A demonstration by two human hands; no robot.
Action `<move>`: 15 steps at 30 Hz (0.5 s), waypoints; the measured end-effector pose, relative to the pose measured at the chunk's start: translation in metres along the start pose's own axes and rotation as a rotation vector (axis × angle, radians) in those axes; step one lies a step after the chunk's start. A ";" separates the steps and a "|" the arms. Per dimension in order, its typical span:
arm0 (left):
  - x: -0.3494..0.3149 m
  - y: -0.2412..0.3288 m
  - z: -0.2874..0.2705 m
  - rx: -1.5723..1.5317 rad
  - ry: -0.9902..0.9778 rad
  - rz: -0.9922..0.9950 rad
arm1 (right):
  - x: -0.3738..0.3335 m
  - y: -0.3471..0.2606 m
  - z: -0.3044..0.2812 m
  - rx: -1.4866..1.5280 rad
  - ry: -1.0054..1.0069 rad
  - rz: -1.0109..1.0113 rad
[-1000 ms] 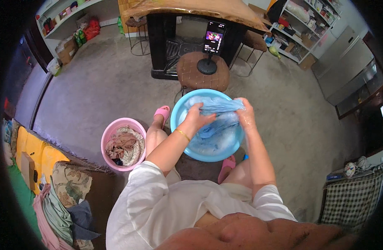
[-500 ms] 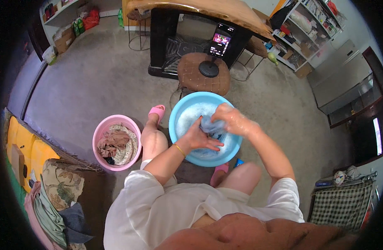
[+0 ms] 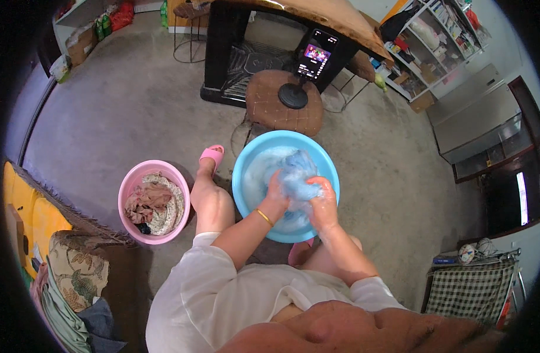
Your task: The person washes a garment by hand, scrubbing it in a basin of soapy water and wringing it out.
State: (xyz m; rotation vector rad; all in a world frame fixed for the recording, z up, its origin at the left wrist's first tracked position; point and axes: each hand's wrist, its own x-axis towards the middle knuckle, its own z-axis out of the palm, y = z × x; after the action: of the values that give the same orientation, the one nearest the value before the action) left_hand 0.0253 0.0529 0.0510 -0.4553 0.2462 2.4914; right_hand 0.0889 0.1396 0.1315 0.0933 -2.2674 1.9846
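A light blue basin [image 3: 237,183] of foamy water stands on the floor between my legs. Inside it, my left hand [image 3: 277,195] grips the near left side of a wet, suds-covered blue cloth [image 3: 299,170]. My right hand [image 3: 324,203] is closed on the cloth's right side, with the thumb and fingers bent around it. The cloth is bunched between both hands, partly above the foam. Some of my left fingers are hidden behind the cloth and suds. What kind of garment it is cannot be made out.
Left of my leg sits a pink basin [image 3: 124,206] holding brown and patterned clothes [image 3: 149,203]. Just beyond the blue basin, a brown padded stool [image 3: 264,100] bears a phone [image 3: 317,56] on a round-based stand. A wooden-topped table [image 3: 281,7] rises behind it.
My right hand has come down and nearer, closing on the cloth. My left hand, with fingers spread before, now holds it too. The cloth is more bunched up and foamy.
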 end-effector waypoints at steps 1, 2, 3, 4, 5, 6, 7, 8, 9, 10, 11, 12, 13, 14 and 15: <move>0.009 0.000 -0.010 0.339 -0.067 0.129 | -0.001 0.006 0.004 0.443 0.215 0.263; 0.017 -0.001 -0.020 0.680 -0.132 0.257 | 0.000 0.014 0.002 0.442 0.212 0.269; 0.015 -0.002 -0.015 0.674 -0.136 0.249 | 0.000 0.021 -0.004 0.666 0.319 0.375; 0.013 -0.004 -0.009 0.321 -0.113 0.131 | 0.000 0.027 -0.009 0.892 0.427 0.478; 0.012 -0.005 -0.004 -0.031 -0.086 0.012 | -0.002 0.034 -0.011 0.885 0.434 0.478; 0.013 -0.004 -0.008 -0.036 -0.082 0.014 | -0.002 0.038 -0.010 0.863 0.444 0.475; 0.015 -0.003 -0.013 -0.091 -0.089 -0.045 | -0.003 0.041 -0.010 0.840 0.454 0.470; 0.017 -0.002 -0.017 -0.146 -0.097 -0.104 | -0.003 0.043 -0.012 0.837 0.451 0.474; 0.011 -0.004 -0.013 -0.148 -0.096 -0.107 | -0.002 0.045 -0.015 0.860 0.416 0.465; 0.000 -0.005 -0.004 0.166 -0.100 0.071 | -0.001 0.045 -0.019 0.883 0.382 0.452; -0.005 -0.007 0.002 0.478 -0.104 0.251 | -0.001 0.046 -0.024 0.879 0.387 0.449; 0.001 -0.007 -0.006 0.475 -0.102 0.258 | -0.001 0.045 -0.024 0.857 0.382 0.463; 0.011 -0.007 -0.017 0.294 -0.164 0.168 | -0.001 0.044 -0.023 0.833 0.374 0.478; 0.020 -0.008 -0.029 0.113 -0.225 0.079 | -0.002 0.041 -0.022 0.831 0.365 0.480; 0.018 -0.010 -0.026 0.112 -0.228 0.074 | -0.004 0.037 -0.023 0.836 0.370 0.485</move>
State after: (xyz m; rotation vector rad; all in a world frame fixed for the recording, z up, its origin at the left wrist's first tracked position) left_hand 0.0241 0.0633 0.0191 -0.1160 0.3134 2.5583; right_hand 0.0892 0.1671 0.0974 -0.7363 -1.1938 2.7592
